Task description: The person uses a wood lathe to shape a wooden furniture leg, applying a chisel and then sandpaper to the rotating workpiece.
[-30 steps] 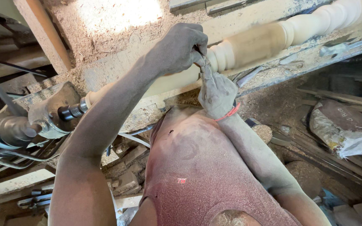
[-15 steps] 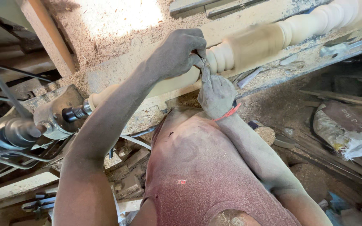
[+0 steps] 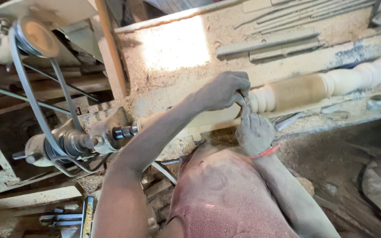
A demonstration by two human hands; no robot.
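From the head view we see a pale turned spindle (image 3: pixel 305 90) lying across the sawdust-covered lathe bed (image 3: pixel 177 48). Our left hand (image 3: pixel 223 90) is curled shut just above the spindle's beaded section, pinching one end of a thin strip (image 3: pixel 244 103). Our right hand (image 3: pixel 254 132), just below the spindle, is closed on the strip's other end. Left of the spindle sits the headstock (image 3: pixel 106 134), with a belt (image 3: pixel 27 88) running up to a pulley (image 3: pixel 36 37).
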